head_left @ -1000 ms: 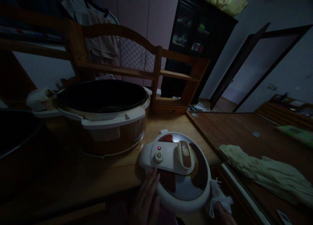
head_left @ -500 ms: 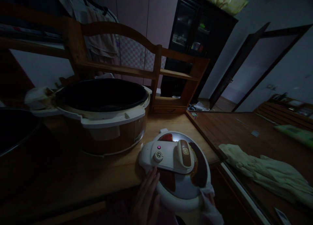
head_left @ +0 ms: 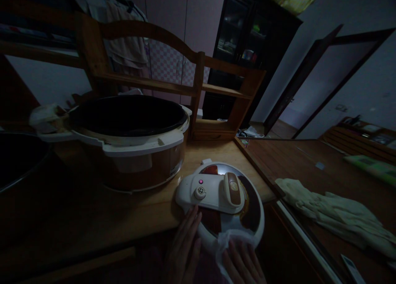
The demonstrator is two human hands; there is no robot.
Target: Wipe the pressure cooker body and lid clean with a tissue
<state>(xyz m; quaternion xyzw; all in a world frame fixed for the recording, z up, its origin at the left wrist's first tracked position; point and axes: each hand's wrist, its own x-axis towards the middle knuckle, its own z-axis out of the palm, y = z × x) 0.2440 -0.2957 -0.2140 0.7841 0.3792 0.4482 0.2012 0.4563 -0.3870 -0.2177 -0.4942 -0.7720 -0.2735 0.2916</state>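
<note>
A round pressure cooker lid with a white rim, a brown-and-white handle and a steam valve lies top side up on the wooden desk. My left hand rests at its near left edge, fingers stretched out and holding nothing. On the near rim, my right hand presses a thin white cloth flat under its fingers. Behind and to the left stands the open pressure cooker, its inside dark.
A dark pot stands at the left edge. A wooden shelf rack rises behind the cooker. To the right, a pale crumpled cloth lies on a brown surface, with a small flat device nearby.
My right hand and the cloth have moved left along the lid's rim, from its right side to the near edge. My left hand has stayed about where it was.
</note>
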